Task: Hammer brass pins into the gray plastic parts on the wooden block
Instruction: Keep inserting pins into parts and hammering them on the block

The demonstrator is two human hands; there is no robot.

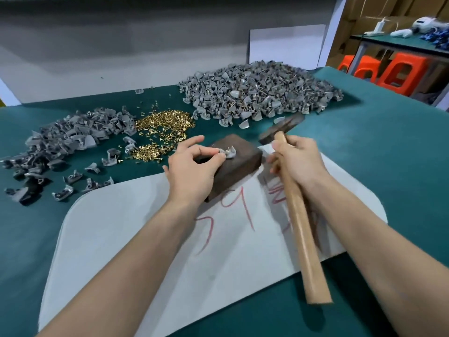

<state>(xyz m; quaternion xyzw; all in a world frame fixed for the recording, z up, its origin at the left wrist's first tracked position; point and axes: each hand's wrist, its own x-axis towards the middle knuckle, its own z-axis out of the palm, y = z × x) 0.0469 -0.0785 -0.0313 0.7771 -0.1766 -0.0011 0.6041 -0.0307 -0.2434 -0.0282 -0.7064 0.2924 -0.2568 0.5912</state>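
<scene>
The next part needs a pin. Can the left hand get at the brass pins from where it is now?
Probably yes, once it lets go: the left hand pinches the gray part on the wooden block, and the brass pins lie close beside it, nothing between.

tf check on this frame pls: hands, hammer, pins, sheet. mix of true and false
1. The right hand grips the hammer by its wooden handle. True.
2. The hammer head rests on the gray part. False: the head is held clear of the part, past the far right corner of the wooden block.
3. The left hand pinches the gray part on top of the block. True.
4. The brass pins lie right of the block. False: they are heaped to its left.
5. The white sheet is blank. False: it carries red handwritten marks.
</scene>
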